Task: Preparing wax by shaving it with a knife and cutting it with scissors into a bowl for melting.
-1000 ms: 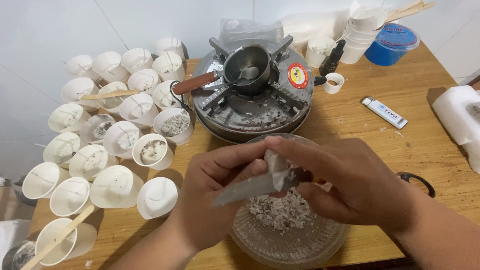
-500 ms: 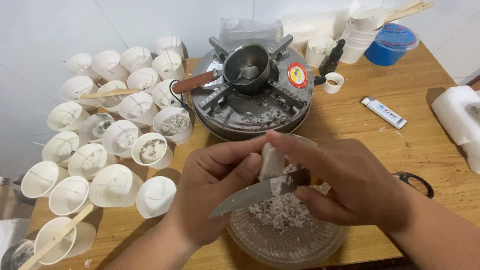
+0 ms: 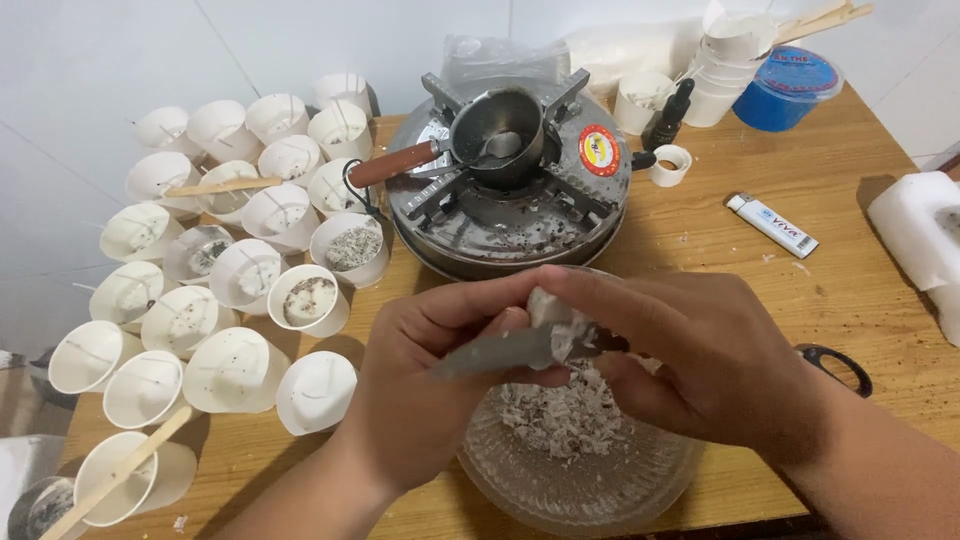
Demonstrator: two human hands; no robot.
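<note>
Both hands meet over a ribbed glass bowl (image 3: 560, 500) at the table's front edge. My left hand (image 3: 410, 400) pinches a white waxy chunk (image 3: 552, 312) between thumb and fingers. My right hand (image 3: 720, 360) grips a knife, whose grey blade (image 3: 495, 352) points left across the chunk. Its handle is hidden in my palm. Pale flecked shavings (image 3: 560, 415) lie heaped in the bowl below the blade.
A round metal stove (image 3: 590, 215) with a small wooden-handled pan (image 3: 497, 125) stands behind the bowl. Several white paper cups (image 3: 240, 270) crowd the left side, some with wooden sticks. A lighter (image 3: 770, 225), scissors (image 3: 840, 365), dropper bottle (image 3: 668, 118) and blue-lidded tub (image 3: 790, 85) lie right.
The blade's tip has risen from pointing down-left to nearly level against the chunk. Both hands stay over the bowl.
</note>
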